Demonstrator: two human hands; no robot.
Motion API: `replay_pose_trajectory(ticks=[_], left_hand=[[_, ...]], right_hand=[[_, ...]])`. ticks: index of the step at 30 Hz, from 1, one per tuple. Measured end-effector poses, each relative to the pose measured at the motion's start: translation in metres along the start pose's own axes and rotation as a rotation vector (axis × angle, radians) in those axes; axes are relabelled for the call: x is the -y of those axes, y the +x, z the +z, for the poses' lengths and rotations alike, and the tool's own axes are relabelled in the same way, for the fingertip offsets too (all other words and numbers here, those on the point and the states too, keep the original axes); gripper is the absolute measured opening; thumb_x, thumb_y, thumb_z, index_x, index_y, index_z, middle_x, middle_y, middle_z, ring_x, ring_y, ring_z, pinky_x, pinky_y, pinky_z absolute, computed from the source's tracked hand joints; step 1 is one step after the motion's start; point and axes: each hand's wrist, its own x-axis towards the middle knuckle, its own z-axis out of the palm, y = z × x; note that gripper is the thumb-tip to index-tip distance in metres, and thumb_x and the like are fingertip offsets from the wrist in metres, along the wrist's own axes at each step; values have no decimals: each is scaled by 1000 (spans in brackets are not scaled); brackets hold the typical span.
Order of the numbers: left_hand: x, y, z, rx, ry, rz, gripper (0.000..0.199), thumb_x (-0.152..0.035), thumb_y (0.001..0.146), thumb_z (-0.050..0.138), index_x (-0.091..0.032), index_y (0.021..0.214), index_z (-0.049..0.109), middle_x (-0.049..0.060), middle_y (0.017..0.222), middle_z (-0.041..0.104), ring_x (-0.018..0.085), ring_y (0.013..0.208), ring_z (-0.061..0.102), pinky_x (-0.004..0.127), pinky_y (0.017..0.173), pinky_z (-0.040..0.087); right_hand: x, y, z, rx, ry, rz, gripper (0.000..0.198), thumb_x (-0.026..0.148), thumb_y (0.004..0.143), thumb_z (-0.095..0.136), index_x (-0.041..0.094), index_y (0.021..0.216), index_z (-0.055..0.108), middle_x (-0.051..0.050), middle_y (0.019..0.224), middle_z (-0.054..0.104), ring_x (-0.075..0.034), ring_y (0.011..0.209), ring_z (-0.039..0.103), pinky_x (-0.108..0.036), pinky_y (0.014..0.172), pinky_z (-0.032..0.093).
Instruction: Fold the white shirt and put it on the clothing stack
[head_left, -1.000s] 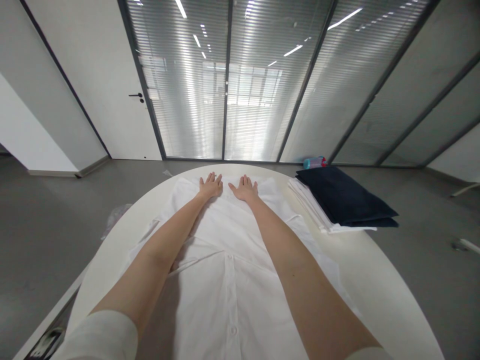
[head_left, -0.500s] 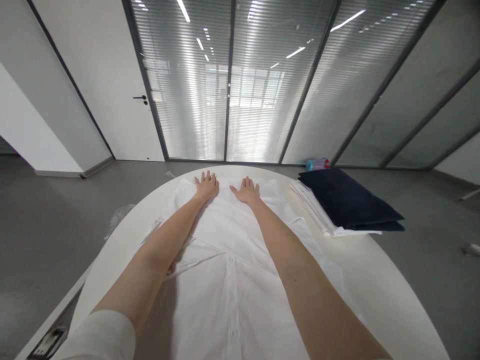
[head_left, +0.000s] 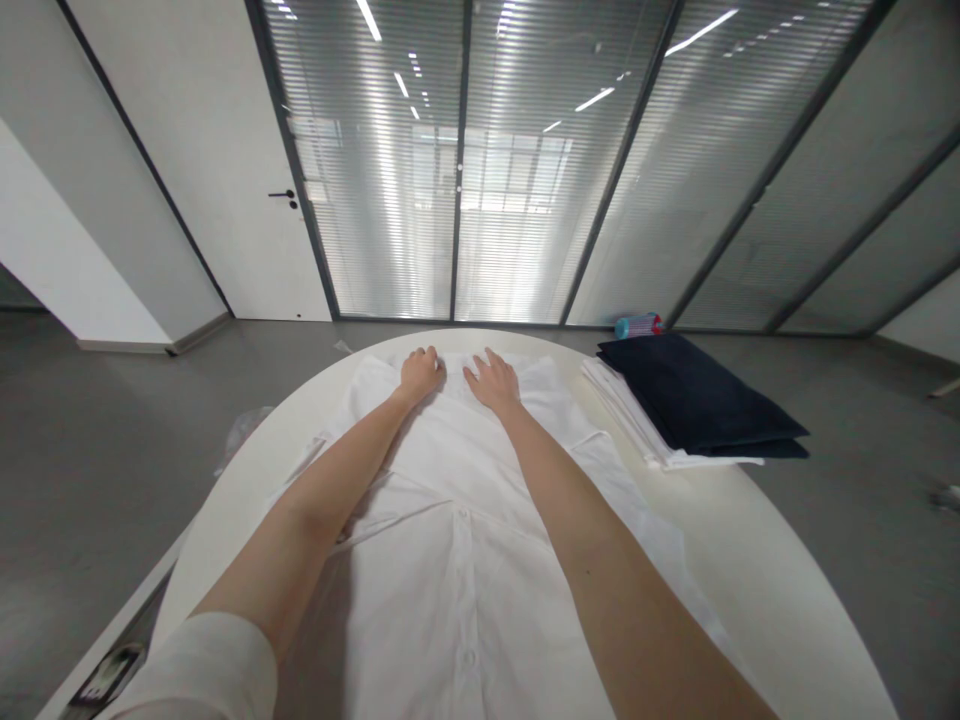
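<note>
A white button-up shirt (head_left: pixel 465 455) lies spread over the round table, its button strip running toward me. My left hand (head_left: pixel 422 374) rests at the shirt's far end with its fingers curled in on the fabric; what the fingertips pinch is partly hidden. Just to the right, my right hand (head_left: pixel 495 382) lies palm down on the same cloth, fingers spread. A few small folds show in the fabric between the two hands.
On the table's right side, dark navy folded cloth (head_left: pixel 697 395) lies on top of folded white cloth (head_left: pixel 630 420). The white table (head_left: pixel 780 590) has a rounded edge. Behind stand a glass partition with blinds and a door. A blue and red item (head_left: pixel 637 325) sits on the floor.
My left hand has gone from flat, spread fingers to curled ones, shifting slightly right. My right hand has moved a little, its fingers still apart. The shirt's far end looks slightly more wrinkled.
</note>
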Motion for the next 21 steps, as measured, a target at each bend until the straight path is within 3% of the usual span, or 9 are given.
replay_pose_trajectory(ticks=[5, 13, 18, 21], left_hand=[[3, 2, 0, -27, -11, 0, 30, -27, 99, 41, -14, 116, 62, 16, 113, 62, 26, 110, 60, 34, 92, 47], [5, 0, -6, 16, -17, 37, 32, -18, 97, 40, -17, 109, 69, 13, 115, 66, 24, 110, 61, 31, 89, 49], [-9, -4, -6, 72, 15, 19, 31, -14, 92, 43, -9, 104, 72, 20, 105, 69, 29, 102, 66, 38, 88, 51], [-18, -9, -5, 72, 16, 62, 33, -17, 93, 43, -10, 112, 69, 21, 120, 65, 32, 120, 59, 42, 101, 45]], right_hand=[[-3, 4, 4, 100, -17, -16, 61, 53, 102, 24, 19, 147, 48, -16, 156, 38, -29, 144, 32, -44, 112, 29], [-3, 5, 4, 139, -23, -35, 63, 54, 102, 19, 19, 148, 44, -17, 158, 34, -29, 147, 28, -47, 114, 26], [-5, 7, 6, 197, -1, -34, 71, 59, 101, 16, 14, 154, 34, -18, 162, 25, -28, 150, 20, -48, 117, 20], [-6, 10, 7, 276, 25, -23, 78, 63, 99, 14, 12, 158, 23, -17, 165, 14, -27, 152, 11, -49, 119, 13]])
